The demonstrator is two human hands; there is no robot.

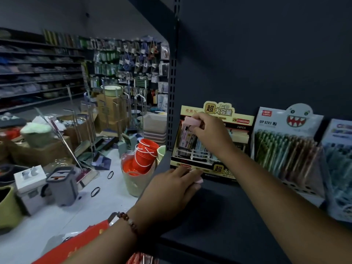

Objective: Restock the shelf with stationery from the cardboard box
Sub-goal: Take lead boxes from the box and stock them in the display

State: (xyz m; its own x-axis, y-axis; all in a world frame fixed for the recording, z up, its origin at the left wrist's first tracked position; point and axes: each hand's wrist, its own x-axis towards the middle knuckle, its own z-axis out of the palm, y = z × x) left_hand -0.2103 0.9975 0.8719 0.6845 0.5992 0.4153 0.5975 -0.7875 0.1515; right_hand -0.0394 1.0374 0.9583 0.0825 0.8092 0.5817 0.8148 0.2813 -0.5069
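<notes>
Yellow display box of pencil-lead cases, upright at far left of dark shelf, just beside slotted upright post; ghost-faced pen pack to its right. Right hand over box's upper left, fingers curled, pinching pink case. Left hand flat on shelf at box's near edge, fingers fairly straight, fingertips touching box front and a small pink item; beaded bracelet at wrist.

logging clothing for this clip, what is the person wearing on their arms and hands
Both forearms are bare, with no sleeves or gloves in view. The left wrist carries a bead bracelet of dark reddish-brown beads with a few pale ones. The left hand and right hand show no rings.
</notes>
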